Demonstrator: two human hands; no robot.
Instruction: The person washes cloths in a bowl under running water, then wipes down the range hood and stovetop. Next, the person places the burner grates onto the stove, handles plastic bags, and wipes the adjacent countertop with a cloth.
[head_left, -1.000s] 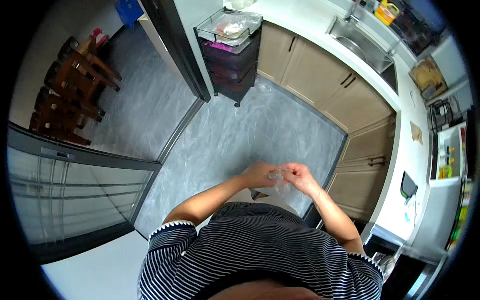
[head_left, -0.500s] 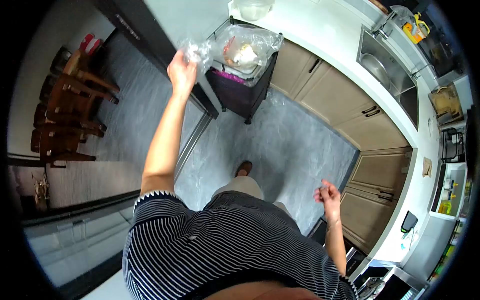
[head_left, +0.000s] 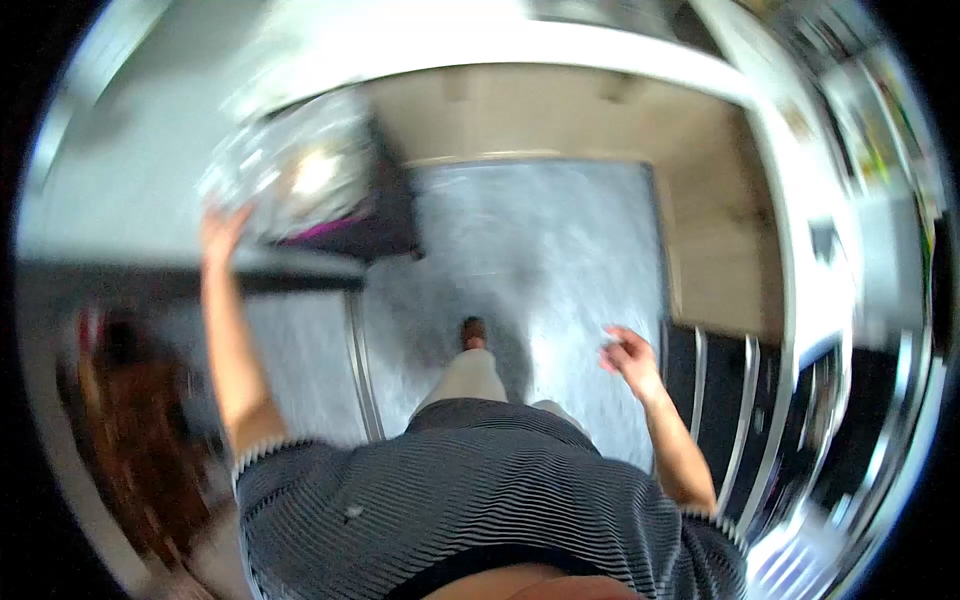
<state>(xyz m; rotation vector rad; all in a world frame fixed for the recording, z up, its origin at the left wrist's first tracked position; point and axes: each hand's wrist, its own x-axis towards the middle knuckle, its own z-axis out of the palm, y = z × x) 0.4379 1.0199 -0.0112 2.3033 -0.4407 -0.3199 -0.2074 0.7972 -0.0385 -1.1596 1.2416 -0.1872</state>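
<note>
A clear plastic bag [head_left: 325,140] is spread over the top of a dark bin-like cart [head_left: 385,215], with something pale showing through it. At the bag's left edge is my left hand [head_left: 222,235], arm stretched forward. Thumb and fingers are smeared by motion but look closed on the plastic, which reaches out to them. A purple strip [head_left: 325,228] shows along the cart's upper edge. Away from any object, my right hand [head_left: 630,360] hangs over the floor at my right side, fingers loosely bent and apart, with nothing visible in it.
Beige cabinets [head_left: 560,115] under a white counter [head_left: 560,42] line the far side and curve down the right. Dark appliance fronts [head_left: 715,400] stand at lower right. A floor track [head_left: 362,370] runs left of my legs. Brown chairs [head_left: 150,440] are blurred at left.
My view has swung to the right, so the cart, bag and chairs sit further left and everything is blurred. My left hand stays by the bag's edge; my right hand still hangs free.
</note>
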